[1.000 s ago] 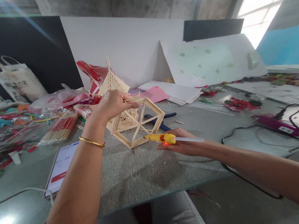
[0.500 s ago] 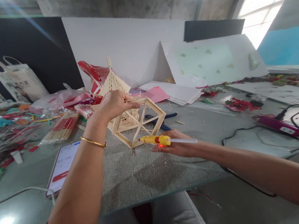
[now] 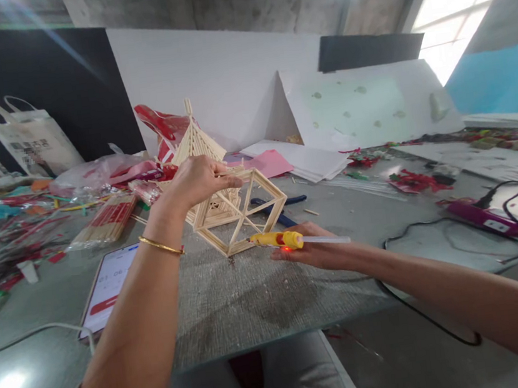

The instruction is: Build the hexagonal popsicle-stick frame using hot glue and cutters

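A wooden stick frame [image 3: 242, 213], six-sided with crossing spokes, is held tilted over the bench [image 3: 200, 327], toward the middle of its front edge; whether its lowest corner touches the top, I cannot tell. The left hand [image 3: 201, 179] grips the frame's upper side, fingers closed over the sticks. The right hand [image 3: 312, 249] holds a yellow glue gun [image 3: 276, 239], its nozzle at or just beside the frame's lower rail; a clear glue stick [image 3: 326, 240] pokes from its back end, and a red light glows underneath.

Right behind the left hand rises a pointed stick roof [image 3: 198, 140]; I cannot tell if it joins the frame. Blue-handled pliers [image 3: 285, 218] lie just behind the frame. Toward the bench's front left corner lies a phone [image 3: 109, 281], with a packet of sticks [image 3: 106, 220] farther back. A purple power strip [image 3: 481, 217] sits toward the right end. Near the back edge are a pink sheet [image 3: 273, 162] and a cloth bag [image 3: 38, 142].
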`<act>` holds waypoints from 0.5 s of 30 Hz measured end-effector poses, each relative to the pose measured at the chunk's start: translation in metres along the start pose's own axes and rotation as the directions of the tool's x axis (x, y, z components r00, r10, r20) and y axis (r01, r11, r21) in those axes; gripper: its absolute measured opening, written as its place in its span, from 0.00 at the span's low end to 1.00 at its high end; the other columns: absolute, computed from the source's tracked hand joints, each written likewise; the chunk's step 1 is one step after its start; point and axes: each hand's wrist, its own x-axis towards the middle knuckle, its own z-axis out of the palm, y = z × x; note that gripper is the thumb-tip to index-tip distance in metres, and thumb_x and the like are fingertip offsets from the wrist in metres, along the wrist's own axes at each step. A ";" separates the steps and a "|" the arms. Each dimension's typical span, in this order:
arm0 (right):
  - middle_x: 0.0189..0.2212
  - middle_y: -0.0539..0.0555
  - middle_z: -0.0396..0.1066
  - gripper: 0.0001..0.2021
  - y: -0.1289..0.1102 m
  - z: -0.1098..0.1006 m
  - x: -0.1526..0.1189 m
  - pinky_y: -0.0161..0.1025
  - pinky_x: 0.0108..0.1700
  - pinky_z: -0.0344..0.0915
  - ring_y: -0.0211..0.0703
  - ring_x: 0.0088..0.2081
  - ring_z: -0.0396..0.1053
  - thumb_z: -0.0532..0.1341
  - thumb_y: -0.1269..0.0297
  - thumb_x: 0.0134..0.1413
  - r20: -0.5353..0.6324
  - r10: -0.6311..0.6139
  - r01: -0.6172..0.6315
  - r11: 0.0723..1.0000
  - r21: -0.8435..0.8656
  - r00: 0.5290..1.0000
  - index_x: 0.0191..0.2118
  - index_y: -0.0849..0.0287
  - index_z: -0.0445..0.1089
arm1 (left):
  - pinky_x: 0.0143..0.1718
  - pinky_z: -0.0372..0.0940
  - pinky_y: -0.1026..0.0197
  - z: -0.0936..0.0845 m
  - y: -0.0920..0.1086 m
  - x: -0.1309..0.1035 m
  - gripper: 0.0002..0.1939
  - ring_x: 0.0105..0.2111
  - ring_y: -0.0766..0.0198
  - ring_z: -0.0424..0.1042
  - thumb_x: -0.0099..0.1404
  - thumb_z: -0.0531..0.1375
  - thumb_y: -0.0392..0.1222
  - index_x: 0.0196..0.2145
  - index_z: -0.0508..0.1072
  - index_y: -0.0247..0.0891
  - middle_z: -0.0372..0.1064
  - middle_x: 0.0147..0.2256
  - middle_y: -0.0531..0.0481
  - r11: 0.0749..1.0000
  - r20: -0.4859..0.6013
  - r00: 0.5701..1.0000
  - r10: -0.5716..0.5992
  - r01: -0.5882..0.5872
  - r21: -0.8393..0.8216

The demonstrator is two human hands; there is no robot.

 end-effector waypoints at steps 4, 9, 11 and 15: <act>0.21 0.48 0.57 0.16 0.009 -0.015 -0.012 0.34 0.25 0.50 0.32 0.22 0.53 0.55 0.53 0.57 -0.032 -0.059 0.055 0.992 -0.109 0.998 0.25 0.60 0.60 | 0.21 0.40 0.63 0.001 -0.004 0.001 0.28 0.17 0.73 0.42 0.51 0.60 0.60 0.14 0.51 0.37 0.39 0.16 0.60 1.000 -0.008 1.000 0.015 -0.014 0.023; 0.26 0.51 0.62 0.08 0.054 -0.057 -0.036 0.34 0.33 0.53 0.34 0.30 0.59 0.61 0.63 0.53 -0.066 -0.209 0.148 0.850 -0.505 0.976 0.30 0.63 0.66 | 0.20 0.41 0.63 0.002 -0.005 0.001 0.27 0.17 0.73 0.44 0.53 0.59 0.59 0.14 0.52 0.37 0.39 0.16 0.59 0.998 -0.018 0.999 0.047 -0.046 0.044; 0.26 0.52 0.63 0.04 0.077 -0.075 -0.043 0.34 0.31 0.51 0.32 0.28 0.56 0.60 0.69 0.52 -0.214 -0.097 -0.055 0.792 -0.608 0.972 0.29 0.64 0.67 | 0.20 0.42 0.63 0.002 -0.004 0.001 0.27 0.17 0.72 0.45 0.53 0.59 0.59 0.14 0.51 0.37 0.39 0.16 0.59 0.998 -0.015 0.999 0.043 -0.042 0.050; 0.26 0.54 0.64 0.05 0.115 -0.096 -0.037 0.35 0.29 0.48 0.29 0.26 0.54 0.59 0.79 0.51 -0.442 0.022 -0.310 0.744 -0.592 0.897 0.26 0.68 0.66 | 0.20 0.42 0.64 0.002 -0.001 0.003 0.27 0.17 0.72 0.47 0.53 0.58 0.60 0.13 0.54 0.37 0.42 0.16 0.58 0.994 0.005 1.000 0.010 -0.010 0.109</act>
